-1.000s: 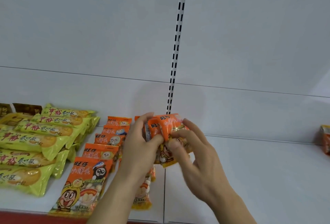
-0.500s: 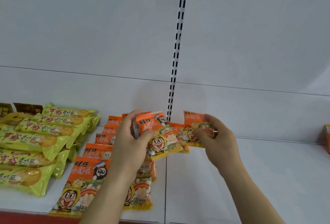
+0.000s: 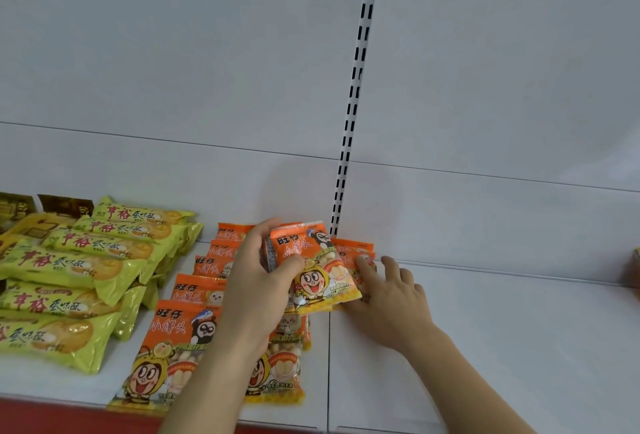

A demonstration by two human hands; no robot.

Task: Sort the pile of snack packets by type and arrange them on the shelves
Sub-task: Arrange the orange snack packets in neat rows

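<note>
Left hand (image 3: pixel 258 281) at frame centre gripping orange packets (image 3: pixel 313 271); right hand (image 3: pixel 388 290), fingers straight, pressing another orange packet (image 3: pixel 356 250) flat onto shelf (image 3: pixel 502 329)

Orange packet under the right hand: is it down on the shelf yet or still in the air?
Down. The orange packet lies flat on the white shelf by the back wall, with the right hand pressing straight fingers on it.

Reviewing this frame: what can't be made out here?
- How many orange snack packets the left hand grips: the front one hides the rest.
- Orange packet under the right hand: mostly covered.
- Orange item: cut by the right edge.
- Dark brown packets: behind yellow-green biscuit packets.
</note>
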